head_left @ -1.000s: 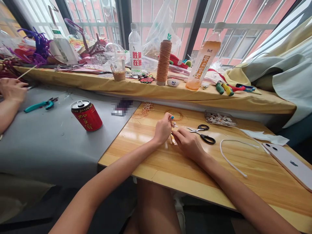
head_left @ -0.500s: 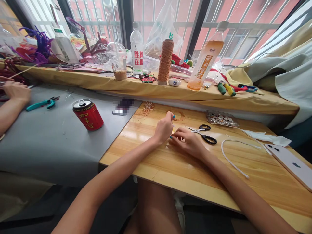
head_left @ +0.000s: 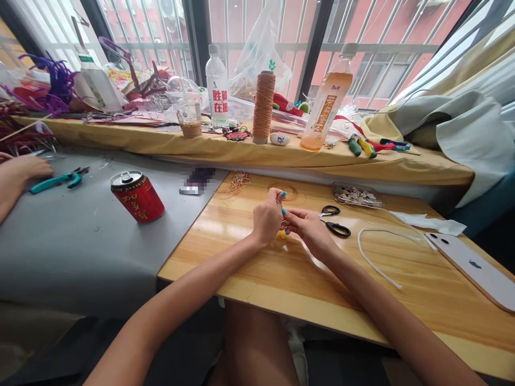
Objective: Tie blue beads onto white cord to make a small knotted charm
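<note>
Above the wooden board (head_left: 241, 268), my left hand (head_left: 269, 215) is closed in a pinch, its thumb raised. My right hand (head_left: 308, 229) meets it fingertip to fingertip, also pinched. What the fingertips hold is too small to make out. A small yellow piece (head_left: 282, 234) shows just below the fingers, between the hands. Black-handled scissors (head_left: 337, 229) lie right beside my right hand, their blades partly hidden by it. Behind the hands is a loose coil of thin orange cord (head_left: 295, 193), and a tangle of cord ends (head_left: 238, 184) lies at the board's back left.
A red can (head_left: 139, 197) and teal pliers (head_left: 60, 181) stand and lie on the grey table, near another person's hand (head_left: 28, 167). A tray of small pieces (head_left: 356, 194), white cord (head_left: 372, 262) and phone (head_left: 475, 265) are on the right. Bottles and a thread spool (head_left: 264, 107) line the ledge.
The view has shifted slightly. My right hand has risen to my left fingertips, and the yellow piece now shows below them. The other person's hand has moved nearer the pliers.
</note>
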`<state>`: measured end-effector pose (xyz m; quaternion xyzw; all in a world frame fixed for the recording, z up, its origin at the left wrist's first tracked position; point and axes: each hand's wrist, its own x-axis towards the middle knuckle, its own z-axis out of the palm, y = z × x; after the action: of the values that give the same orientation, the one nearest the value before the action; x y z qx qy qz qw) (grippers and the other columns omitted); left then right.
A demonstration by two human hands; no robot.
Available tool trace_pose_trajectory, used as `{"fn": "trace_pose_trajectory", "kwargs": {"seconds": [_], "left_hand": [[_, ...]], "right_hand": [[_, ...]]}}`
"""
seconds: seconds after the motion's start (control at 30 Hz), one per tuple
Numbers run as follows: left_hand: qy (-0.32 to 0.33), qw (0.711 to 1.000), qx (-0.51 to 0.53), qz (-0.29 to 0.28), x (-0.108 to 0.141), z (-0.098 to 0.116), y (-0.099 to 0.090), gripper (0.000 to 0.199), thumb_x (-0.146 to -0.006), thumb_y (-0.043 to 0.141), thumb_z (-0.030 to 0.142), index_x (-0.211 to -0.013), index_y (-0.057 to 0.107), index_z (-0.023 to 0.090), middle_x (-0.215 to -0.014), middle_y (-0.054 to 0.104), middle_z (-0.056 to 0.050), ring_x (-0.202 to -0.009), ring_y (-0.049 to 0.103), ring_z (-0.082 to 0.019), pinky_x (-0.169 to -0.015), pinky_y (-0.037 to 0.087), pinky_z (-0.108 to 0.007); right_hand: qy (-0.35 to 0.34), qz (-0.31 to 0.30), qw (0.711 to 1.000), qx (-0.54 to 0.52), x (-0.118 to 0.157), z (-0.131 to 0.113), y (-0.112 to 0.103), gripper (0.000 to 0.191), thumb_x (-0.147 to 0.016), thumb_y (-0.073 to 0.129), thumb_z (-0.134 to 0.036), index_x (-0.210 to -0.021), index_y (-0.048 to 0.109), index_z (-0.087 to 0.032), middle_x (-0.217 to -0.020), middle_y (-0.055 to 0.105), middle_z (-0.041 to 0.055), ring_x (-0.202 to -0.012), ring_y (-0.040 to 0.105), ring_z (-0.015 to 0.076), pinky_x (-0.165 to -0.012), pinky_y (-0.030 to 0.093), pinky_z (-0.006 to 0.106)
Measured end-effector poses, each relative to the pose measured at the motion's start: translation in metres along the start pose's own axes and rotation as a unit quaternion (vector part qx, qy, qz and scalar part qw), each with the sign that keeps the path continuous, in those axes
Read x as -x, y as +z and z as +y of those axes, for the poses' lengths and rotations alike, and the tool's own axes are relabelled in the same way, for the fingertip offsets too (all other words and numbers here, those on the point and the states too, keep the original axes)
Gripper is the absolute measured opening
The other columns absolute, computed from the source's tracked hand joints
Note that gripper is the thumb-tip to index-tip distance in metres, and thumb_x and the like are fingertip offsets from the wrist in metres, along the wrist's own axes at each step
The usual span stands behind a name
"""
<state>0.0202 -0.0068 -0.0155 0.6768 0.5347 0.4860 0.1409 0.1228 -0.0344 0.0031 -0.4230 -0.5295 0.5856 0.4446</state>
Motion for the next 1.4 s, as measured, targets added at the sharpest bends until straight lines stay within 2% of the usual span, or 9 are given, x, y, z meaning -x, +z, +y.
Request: {"fn": "trace_pose_trajectory", "kwargs": {"seconds": [0.13, 0.3, 0.53, 0.73, 0.83, 1.0, 1.13, 1.23, 1.4], "left_hand": [[0.022, 0.994, -0.11, 0.001, 0.0, 0.001, -0.002, 0.031, -0.087, 0.019, 0.035, -0.093, 0.045, 0.02, -0.059, 0.053, 0.002, -0.048, 0.047, -0.01, -0.048, 0.027, -0.02], [0.072, 0.976, -0.206, -0.024, -0.002, -0.001, -0.005, 0.025, -0.085, 0.026, 0.031, -0.092, 0.046, 0.018, -0.056, 0.054, -0.001, -0.052, 0.053, -0.014, -0.049, 0.028, -0.02], [0.078, 0.974, -0.211, -0.036, -0.002, -0.005, -0.003, 0.019, -0.082, 0.033, 0.025, -0.096, 0.044, 0.017, -0.059, 0.055, -0.001, -0.051, 0.054, -0.014, -0.05, 0.032, -0.02], [0.032, 0.995, -0.093, -0.035, -0.003, -0.005, -0.002, 0.024, -0.086, 0.024, 0.031, -0.091, 0.044, 0.019, -0.058, 0.052, 0.001, -0.048, 0.048, -0.011, -0.048, 0.031, -0.02], [0.009, 0.995, 0.026, -0.095, -0.009, -0.005, -0.003, 0.022, -0.085, 0.028, 0.031, -0.081, 0.046, 0.019, -0.057, 0.05, 0.003, -0.049, 0.048, -0.009, -0.048, 0.033, -0.018], [-0.034, 0.959, 0.181, -0.214, -0.02, -0.007, -0.01, 0.019, -0.077, 0.041, 0.03, -0.066, 0.046, 0.016, -0.053, 0.046, 0.005, -0.045, 0.042, -0.005, -0.046, 0.032, -0.016], [-0.1, 0.904, 0.287, -0.301, -0.026, -0.011, -0.016, 0.02, -0.072, 0.047, 0.03, -0.062, 0.047, 0.014, -0.054, 0.044, 0.005, -0.041, 0.035, -0.002, -0.042, 0.028, -0.016], [-0.127, 0.879, 0.322, -0.328, -0.028, -0.013, -0.019, 0.019, -0.07, 0.05, 0.029, -0.062, 0.048, 0.012, -0.054, 0.045, 0.004, -0.041, 0.036, -0.002, -0.042, 0.028, -0.016], [-0.112, 0.881, 0.311, -0.337, -0.026, -0.012, -0.019, 0.016, -0.069, 0.051, 0.027, -0.067, 0.052, 0.011, -0.057, 0.05, 0.002, -0.041, 0.037, -0.002, -0.041, 0.028, -0.016]], "right_hand": [[0.031, -0.018, 0.999, -0.02, 0.002, -0.004, 0.0, 0.025, -0.06, 0.064, -0.038, -0.062, 0.059, -0.014, -0.059, 0.055, 0.0003, -0.055, 0.049, 0.0077, -0.048, 0.036, 0.02], [-0.012, 0.011, 0.997, 0.074, 0.0, -0.006, -0.003, 0.025, -0.061, 0.062, -0.037, -0.059, 0.057, -0.013, -0.057, 0.055, 0.0009, -0.049, 0.049, 0.0083, -0.046, 0.037, 0.022], [-0.023, -0.014, 0.999, 0.041, 0.0, -0.004, -0.006, 0.027, -0.06, 0.062, -0.04, -0.061, 0.057, -0.014, -0.057, 0.051, -0.0008, -0.054, 0.048, 0.0089, -0.047, 0.039, 0.022], [-0.033, -0.023, 0.998, 0.05, -0.002, 0.0, -0.006, 0.027, -0.065, 0.057, -0.04, -0.057, 0.053, -0.014, -0.051, 0.045, -0.0039, -0.044, 0.04, 0.0057, -0.043, 0.033, 0.021], [-0.056, -0.012, 0.995, 0.082, -0.005, 0.003, -0.011, 0.025, -0.067, 0.056, -0.038, -0.057, 0.053, -0.015, -0.047, 0.044, -0.0046, -0.042, 0.039, 0.0058, -0.044, 0.033, 0.021], [-0.058, -0.018, 0.993, 0.102, -0.007, 0.004, -0.02, 0.022, -0.067, 0.055, -0.036, -0.065, 0.057, -0.014, -0.046, 0.044, -0.0048, -0.043, 0.037, 0.0067, -0.042, 0.032, 0.021], [-0.068, -0.037, 0.991, 0.109, -0.004, 0.0, -0.023, 0.02, -0.068, 0.055, -0.034, -0.064, 0.058, -0.014, -0.047, 0.043, -0.0045, -0.045, 0.037, 0.007, -0.044, 0.032, 0.022], [-0.072, -0.048, 0.99, 0.111, -0.003, -0.003, -0.025, 0.018, -0.069, 0.054, -0.03, -0.066, 0.06, -0.014, -0.049, 0.045, -0.0039, -0.046, 0.037, 0.0066, -0.046, 0.031, 0.022], [-0.07, -0.04, 0.996, 0.042, -0.005, -0.003, -0.031, 0.014, -0.067, 0.057, -0.027, -0.069, 0.062, -0.015, -0.058, 0.048, -0.0023, -0.048, 0.037, 0.0056, -0.045, 0.029, 0.02]]}}
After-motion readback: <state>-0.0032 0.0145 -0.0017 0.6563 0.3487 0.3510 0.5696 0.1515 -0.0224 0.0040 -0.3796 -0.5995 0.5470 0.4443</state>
